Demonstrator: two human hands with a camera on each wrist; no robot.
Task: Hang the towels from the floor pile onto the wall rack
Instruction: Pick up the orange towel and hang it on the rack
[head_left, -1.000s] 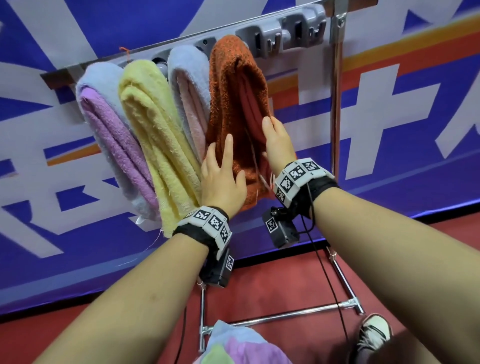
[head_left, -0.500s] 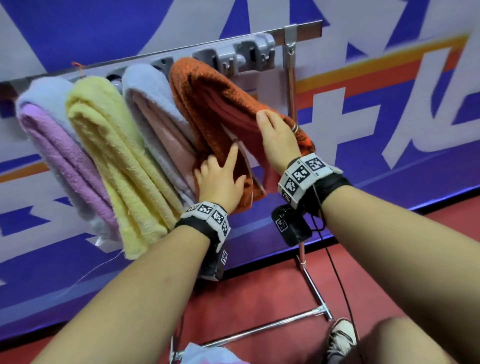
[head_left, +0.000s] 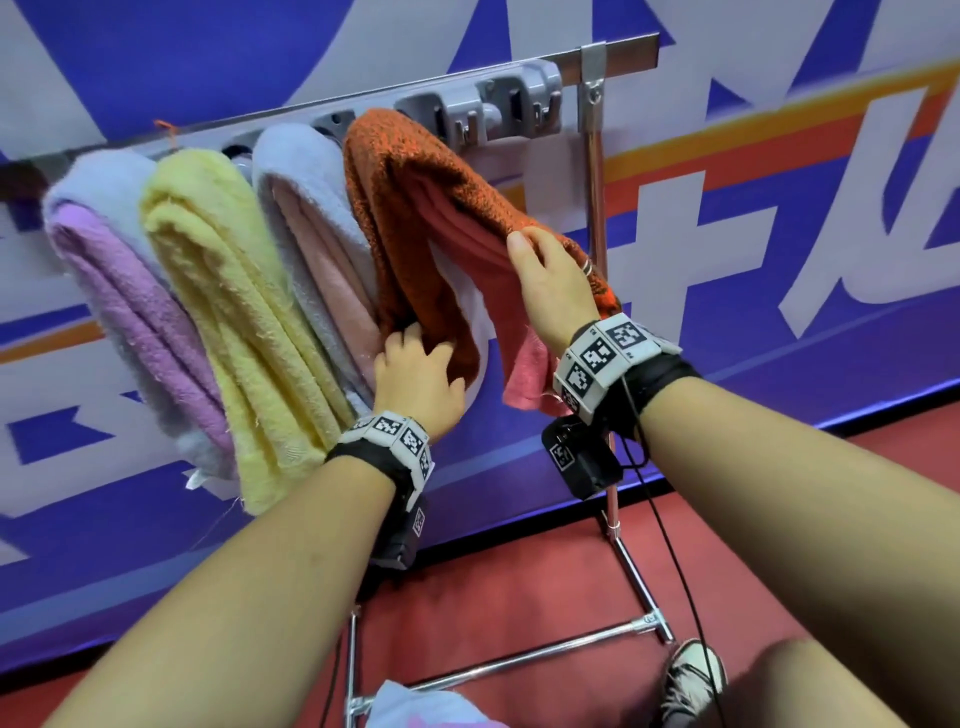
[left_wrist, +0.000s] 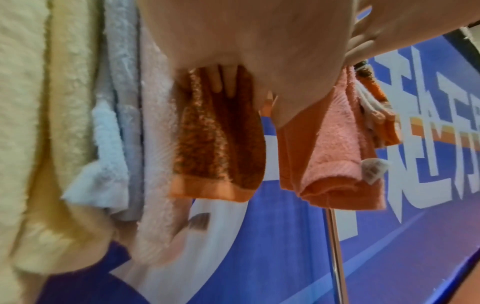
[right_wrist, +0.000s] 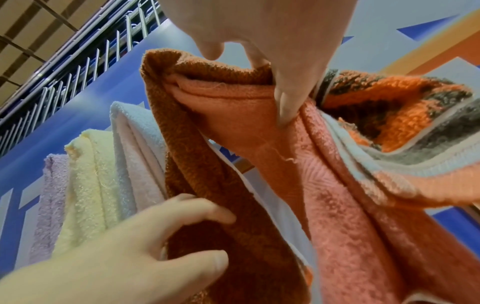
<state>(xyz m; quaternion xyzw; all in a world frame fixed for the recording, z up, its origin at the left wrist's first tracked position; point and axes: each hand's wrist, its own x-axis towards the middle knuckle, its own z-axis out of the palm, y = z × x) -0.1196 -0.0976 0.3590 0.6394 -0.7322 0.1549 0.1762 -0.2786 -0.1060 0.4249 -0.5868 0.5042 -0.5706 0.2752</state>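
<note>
- The orange towel (head_left: 415, 208) hangs over the wall rack (head_left: 498, 104), fourth from the rack's left end, just right of the grey-and-pink towel (head_left: 311, 234).
- The left hand (head_left: 415, 379) has its grip clenched around that towel's lower left fold, fingers curled into the cloth.
- The right hand (head_left: 550, 286) pinches the towel's other layers, pulling them away to the rack's right side.
- A yellow towel (head_left: 234, 312) and a lilac towel (head_left: 119, 291) hang further left on the rack.
- More towels (head_left: 415, 706) lie on the floor below the rack.
</note>
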